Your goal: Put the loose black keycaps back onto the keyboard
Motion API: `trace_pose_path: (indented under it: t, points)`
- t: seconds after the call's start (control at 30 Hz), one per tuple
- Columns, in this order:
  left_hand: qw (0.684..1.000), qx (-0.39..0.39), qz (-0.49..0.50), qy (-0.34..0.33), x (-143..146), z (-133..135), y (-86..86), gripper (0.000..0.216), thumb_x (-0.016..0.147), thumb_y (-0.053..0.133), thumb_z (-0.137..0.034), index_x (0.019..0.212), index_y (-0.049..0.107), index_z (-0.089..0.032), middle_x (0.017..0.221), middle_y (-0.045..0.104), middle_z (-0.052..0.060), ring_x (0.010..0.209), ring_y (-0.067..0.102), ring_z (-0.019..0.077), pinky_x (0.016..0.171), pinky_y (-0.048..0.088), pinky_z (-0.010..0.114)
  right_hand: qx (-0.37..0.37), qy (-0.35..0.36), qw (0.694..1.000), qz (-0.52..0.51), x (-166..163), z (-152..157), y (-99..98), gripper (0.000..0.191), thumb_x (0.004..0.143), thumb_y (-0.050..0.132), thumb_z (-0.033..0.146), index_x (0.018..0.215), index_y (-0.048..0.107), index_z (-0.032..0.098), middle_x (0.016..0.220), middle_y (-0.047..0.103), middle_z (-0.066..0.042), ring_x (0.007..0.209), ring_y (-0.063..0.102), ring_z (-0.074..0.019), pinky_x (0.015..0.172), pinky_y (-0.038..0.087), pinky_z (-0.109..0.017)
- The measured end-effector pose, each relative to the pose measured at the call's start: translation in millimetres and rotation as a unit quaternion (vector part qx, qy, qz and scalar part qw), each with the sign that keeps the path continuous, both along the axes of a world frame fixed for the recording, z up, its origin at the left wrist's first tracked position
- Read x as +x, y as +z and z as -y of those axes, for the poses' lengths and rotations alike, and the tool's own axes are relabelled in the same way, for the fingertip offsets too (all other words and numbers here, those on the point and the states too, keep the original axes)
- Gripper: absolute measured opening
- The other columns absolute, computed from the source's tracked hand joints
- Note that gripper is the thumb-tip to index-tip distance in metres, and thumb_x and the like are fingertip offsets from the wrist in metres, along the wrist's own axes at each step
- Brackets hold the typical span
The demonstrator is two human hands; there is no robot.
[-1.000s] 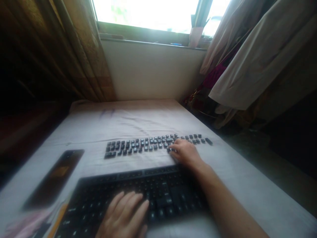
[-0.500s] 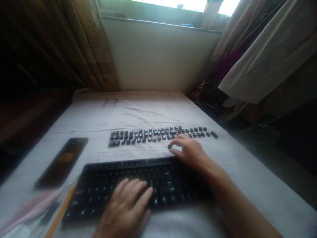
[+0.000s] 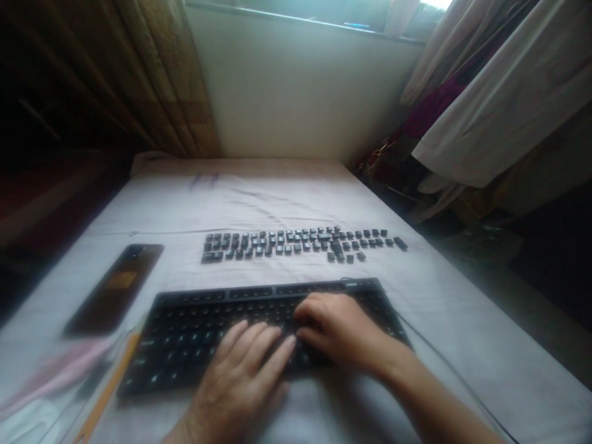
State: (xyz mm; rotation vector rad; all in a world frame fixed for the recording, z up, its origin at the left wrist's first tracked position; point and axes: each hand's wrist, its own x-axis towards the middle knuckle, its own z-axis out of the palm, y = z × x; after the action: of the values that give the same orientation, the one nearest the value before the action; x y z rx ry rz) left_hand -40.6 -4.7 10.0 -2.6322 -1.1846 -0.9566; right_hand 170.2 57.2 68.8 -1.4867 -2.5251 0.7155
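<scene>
A black keyboard (image 3: 194, 364) lies on the pale cloth in front of me. My left hand (image 3: 245, 364) rests over its lower middle, fingers stretched out and spread a little. Bent over the keys just to the right is my right hand (image 3: 333, 327), thumb and index finger drawn together low on the keyboard. Something dark shows at those fingertips, but blur hides whether it is a keycap. Beyond the keyboard, loose black keycaps (image 3: 280, 249) lie in several rows. A small group of keycaps (image 3: 350, 259) sits nearer on the right.
On the left lies a dark phone (image 3: 115, 287). An orange strip (image 3: 108, 385) and a pink cloth (image 3: 55, 373) are near the keyboard's left end. The keyboard's cable (image 3: 456, 370) runs along the right. Curtains (image 3: 171, 80) and hanging clothes (image 3: 490, 111) flank the table.
My right hand, which pinched a keycap near the loose rows, has come back to the keyboard beside my left hand. My left hand stays on the keyboard. The view has tilted down slightly.
</scene>
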Motion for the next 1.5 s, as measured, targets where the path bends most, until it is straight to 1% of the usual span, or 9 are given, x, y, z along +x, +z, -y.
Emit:
trace_pose_path:
  t: [0.17, 0.37, 0.53, 0.67, 0.8, 0.97, 1.1, 1.23, 1.5]
  points:
    - [1.000, -0.010, -0.008, 0.004, 1.8, -2.8, -0.9, 0.035, 0.097, 0.053, -0.041, 0.125, 0.064, -0.023, 0.117, 0.067, 0.006, 0.115, 0.056, 0.0216, 0.116, 0.025, 0.040, 0.001, 0.002, 1.000, -0.001, -3.5, -0.4, 1.2, 0.008, 0.080, 0.070, 0.016, 0.087, 0.072, 0.018, 0.085, 0.071, -0.003, 0.078, 0.065, -0.0163, 0.070, 0.044, -0.024]
    - [1.000, -0.023, -0.012, 0.009, 1.4, -3.6, -0.5, 0.036, 0.097, 0.052, -0.041, 0.125, 0.064, -0.022, 0.117, 0.067, 0.006, 0.114, 0.056, 0.0216, 0.115, 0.026, 0.039, -0.011, 0.004, 1.000, -0.003, -4.5, 2.1, 2.1, 0.008, 0.083, 0.069, 0.020, 0.089, 0.073, 0.018, 0.089, 0.072, -0.005, 0.081, 0.067, -0.0175, 0.072, 0.047, -0.025]
    - [0.999, -0.034, -0.019, 0.014, 2.2, -3.3, 1.2, 0.036, 0.096, 0.053, -0.040, 0.124, 0.065, -0.022, 0.116, 0.067, 0.005, 0.114, 0.056, 0.0211, 0.115, 0.026, 0.039, 0.030, 0.023, 0.999, 0.003, -4.2, 4.2, -3.1, 0.012, 0.085, 0.066, 0.019, 0.095, 0.072, 0.018, 0.092, 0.071, -0.006, 0.083, 0.067, -0.0187, 0.074, 0.048, -0.026]
    - [0.999, -0.038, -0.009, 0.011, 2.7, -3.7, 2.1, 0.035, 0.098, 0.050, -0.039, 0.124, 0.064, -0.021, 0.116, 0.067, 0.005, 0.114, 0.056, 0.0203, 0.116, 0.024, 0.038, 0.032, 0.027, 0.999, 0.004, -5.6, 7.0, -4.4, 0.015, 0.088, 0.061, 0.020, 0.100, 0.070, 0.017, 0.094, 0.070, -0.006, 0.084, 0.066, -0.0190, 0.074, 0.049, -0.027]
    - [0.999, -0.044, -0.002, 0.011, 2.6, -4.3, 2.2, 0.035, 0.098, 0.051, -0.038, 0.124, 0.064, -0.020, 0.118, 0.067, 0.004, 0.114, 0.056, 0.0200, 0.116, 0.024, 0.037, 0.049, 0.032, 0.998, 0.038, -8.6, 8.8, -3.5, 0.013, 0.091, 0.059, 0.022, 0.097, 0.070, 0.018, 0.092, 0.070, -0.006, 0.085, 0.066, -0.0203, 0.073, 0.049, -0.028]
    - [0.998, -0.061, -0.001, 0.008, 2.0, -3.7, 1.7, 0.036, 0.097, 0.052, -0.039, 0.127, 0.062, -0.020, 0.119, 0.067, 0.004, 0.115, 0.056, 0.0200, 0.116, 0.024, 0.038, 0.092, 0.039, 0.992, 0.077, -10.4, 11.7, -5.3, 0.011, 0.091, 0.060, 0.022, 0.094, 0.071, 0.019, 0.089, 0.070, -0.007, 0.081, 0.067, -0.0214, 0.069, 0.049, -0.028]
    - [0.998, -0.067, 0.001, 0.008, 2.2, -3.2, 3.0, 0.036, 0.097, 0.052, -0.039, 0.127, 0.062, -0.020, 0.119, 0.066, 0.004, 0.115, 0.056, 0.0198, 0.116, 0.025, 0.038, 0.111, 0.033, 0.992, 0.047, -7.5, 14.6, -9.9, 0.011, 0.091, 0.061, 0.021, 0.093, 0.072, 0.020, 0.090, 0.072, -0.006, 0.081, 0.068, -0.0204, 0.069, 0.050, -0.028]
    - [0.998, -0.067, -0.010, 0.012, 2.0, -2.8, 4.9, 0.037, 0.096, 0.054, -0.039, 0.127, 0.062, -0.020, 0.117, 0.066, 0.005, 0.115, 0.056, 0.0197, 0.114, 0.027, 0.038, 0.121, 0.018, 0.992, 0.003, -3.6, 17.0, -17.2, 0.014, 0.090, 0.060, 0.017, 0.099, 0.071, 0.019, 0.093, 0.073, -0.006, 0.082, 0.069, -0.0193, 0.073, 0.051, -0.027]
    - [0.998, -0.065, 0.005, 0.004, 2.9, -4.5, 5.3, 0.035, 0.097, 0.052, -0.039, 0.125, 0.064, -0.021, 0.118, 0.066, 0.004, 0.116, 0.055, 0.0192, 0.116, 0.023, 0.037, 0.172, 0.047, 0.984, 0.018, -2.4, 18.0, -20.0, 0.011, 0.091, 0.060, 0.017, 0.094, 0.070, 0.018, 0.088, 0.072, -0.006, 0.077, 0.067, -0.0194, 0.067, 0.049, -0.027]
